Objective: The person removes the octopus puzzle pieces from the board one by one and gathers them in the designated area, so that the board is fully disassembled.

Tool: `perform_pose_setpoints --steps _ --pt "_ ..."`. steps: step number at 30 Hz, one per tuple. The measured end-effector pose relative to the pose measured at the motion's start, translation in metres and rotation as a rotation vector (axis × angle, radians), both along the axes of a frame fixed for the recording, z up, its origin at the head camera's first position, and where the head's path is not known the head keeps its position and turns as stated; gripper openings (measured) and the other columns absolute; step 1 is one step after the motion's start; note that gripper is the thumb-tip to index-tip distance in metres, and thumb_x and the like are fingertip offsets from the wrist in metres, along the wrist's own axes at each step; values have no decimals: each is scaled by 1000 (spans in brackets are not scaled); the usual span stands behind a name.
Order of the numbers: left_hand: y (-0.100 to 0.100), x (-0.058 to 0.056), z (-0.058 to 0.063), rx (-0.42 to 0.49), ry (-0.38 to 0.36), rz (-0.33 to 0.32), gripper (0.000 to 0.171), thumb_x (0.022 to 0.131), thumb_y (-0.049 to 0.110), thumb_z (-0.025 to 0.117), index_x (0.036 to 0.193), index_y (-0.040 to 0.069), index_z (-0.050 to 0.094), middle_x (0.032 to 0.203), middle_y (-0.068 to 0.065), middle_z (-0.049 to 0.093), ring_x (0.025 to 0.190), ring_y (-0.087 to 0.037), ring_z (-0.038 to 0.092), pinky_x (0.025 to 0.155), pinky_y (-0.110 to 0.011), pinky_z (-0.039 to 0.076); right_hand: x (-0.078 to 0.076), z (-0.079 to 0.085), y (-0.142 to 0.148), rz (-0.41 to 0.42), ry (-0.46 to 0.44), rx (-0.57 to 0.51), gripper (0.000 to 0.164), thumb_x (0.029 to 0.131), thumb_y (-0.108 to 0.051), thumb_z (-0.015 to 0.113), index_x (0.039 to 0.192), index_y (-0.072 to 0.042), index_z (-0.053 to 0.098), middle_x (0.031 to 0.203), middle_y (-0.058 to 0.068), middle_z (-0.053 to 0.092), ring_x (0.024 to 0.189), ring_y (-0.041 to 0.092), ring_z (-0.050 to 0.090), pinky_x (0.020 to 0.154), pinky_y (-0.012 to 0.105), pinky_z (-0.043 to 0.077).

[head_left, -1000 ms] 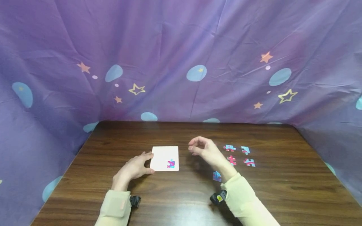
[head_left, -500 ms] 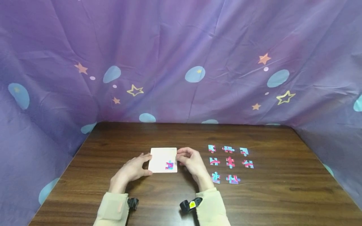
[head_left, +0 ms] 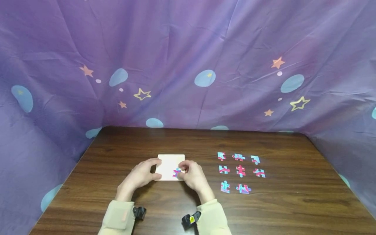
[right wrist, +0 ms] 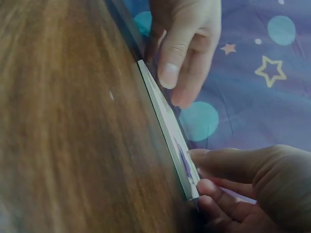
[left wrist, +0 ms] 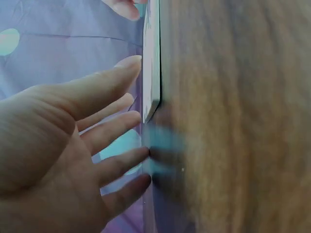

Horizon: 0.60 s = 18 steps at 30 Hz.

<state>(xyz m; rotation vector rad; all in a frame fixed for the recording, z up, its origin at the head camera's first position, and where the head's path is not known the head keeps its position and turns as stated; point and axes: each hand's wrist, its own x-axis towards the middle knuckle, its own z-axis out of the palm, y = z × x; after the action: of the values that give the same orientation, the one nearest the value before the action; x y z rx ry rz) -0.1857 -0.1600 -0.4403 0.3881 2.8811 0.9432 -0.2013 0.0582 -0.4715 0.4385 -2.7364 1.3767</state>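
Note:
On the table lies a white square puzzle board (head_left: 165,166) with a blue, pink and purple jigsaw puzzle piece (head_left: 176,172) in its near right corner. My left hand (head_left: 140,173) rests at the board's left edge, thumb and fingers spread and loosely bent. The left wrist view shows that hand (left wrist: 73,131) with its thumb tip by the board's rim (left wrist: 154,73). My right hand (head_left: 194,176) pinches at the corner piece with thumb and index finger. In the right wrist view, this hand's thumb (right wrist: 228,162) meets the piece near the board's corner, with other fingers curled by the edge.
Several loose puzzle pieces (head_left: 240,170) lie in rough rows on the right side of the brown wooden table (head_left: 279,202). A purple curtain (head_left: 176,49) with stars and ovals hangs behind and beside the table. A dark wrist camera (head_left: 188,221) sits at the right cuff.
My right hand has come left and down from beside the loose pieces to the board's corner piece, uncovering the loose pieces. My left hand stays at the board's left edge.

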Motion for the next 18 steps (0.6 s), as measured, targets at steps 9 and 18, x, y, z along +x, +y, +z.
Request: perform_pose_setpoints --steps 9,18 --pt "1 -1 -5 -1 13 -70 54 82 11 78 131 -2 59 138 -19 53 129 -37 47 110 -50 33 2 3 -5 15 -15 144 30 74 -10 80 101 -3 70 81 3 52 77 19 49 74 35 46" --pt "1 -3 -6 -24 4 -78 53 81 14 79 129 -1 61 140 -18 51 130 -37 45 107 -54 35 2 7 -5 50 -60 197 31 76 -12 80 104 -4 69 90 4 52 88 21 50 83 39 46"
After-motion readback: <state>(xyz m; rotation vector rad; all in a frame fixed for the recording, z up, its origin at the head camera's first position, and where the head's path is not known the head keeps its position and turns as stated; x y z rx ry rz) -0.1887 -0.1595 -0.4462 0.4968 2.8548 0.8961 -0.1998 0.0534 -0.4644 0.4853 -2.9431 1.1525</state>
